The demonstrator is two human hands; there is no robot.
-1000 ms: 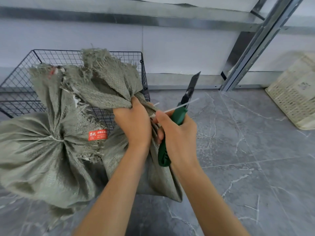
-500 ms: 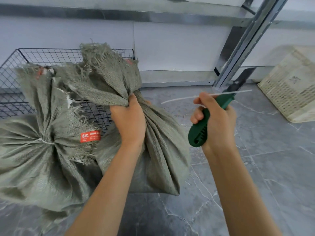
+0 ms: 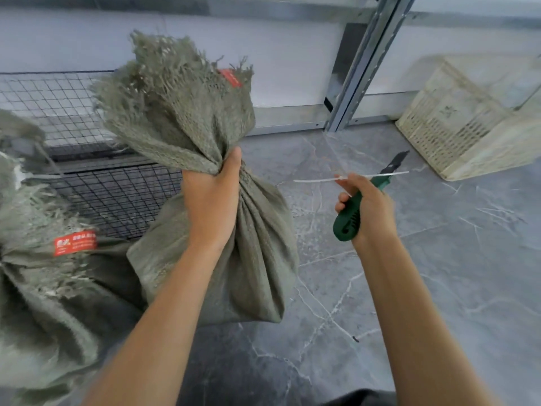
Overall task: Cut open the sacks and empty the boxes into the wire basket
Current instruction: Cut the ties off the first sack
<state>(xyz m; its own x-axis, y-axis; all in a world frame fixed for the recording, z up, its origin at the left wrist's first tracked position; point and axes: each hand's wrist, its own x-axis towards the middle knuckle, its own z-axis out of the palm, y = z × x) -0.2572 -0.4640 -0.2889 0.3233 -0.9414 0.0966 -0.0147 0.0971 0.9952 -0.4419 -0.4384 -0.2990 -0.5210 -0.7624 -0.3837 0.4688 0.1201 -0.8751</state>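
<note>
Our left hand (image 3: 212,200) fists the neck of the sack (image 3: 234,259), upright on the floor beside the wire basket (image 3: 87,194). Right hand (image 3: 367,210), forearm extended, clenches the green knife (image 3: 347,222) plus a white tie (image 3: 322,180), apart from the sack.

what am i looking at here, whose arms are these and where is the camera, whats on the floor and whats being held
There is no machine here: these are a person's two bare arms, filmed by one wide-angle camera worn on their head, looking forward and down. That is why the arms reach in from the bottom edge.

The left hand grips the bunched neck of a grey-green woven sack, which stands on the grey tiled floor. The right hand holds a green-handled knife with its blade pointing up and away, plus a thin white strip that looks like a zip tie.

A second sack lies at the left. Behind both sits a black wire basket. A pale plastic crate is at the far right, by a metal shelf post.
</note>
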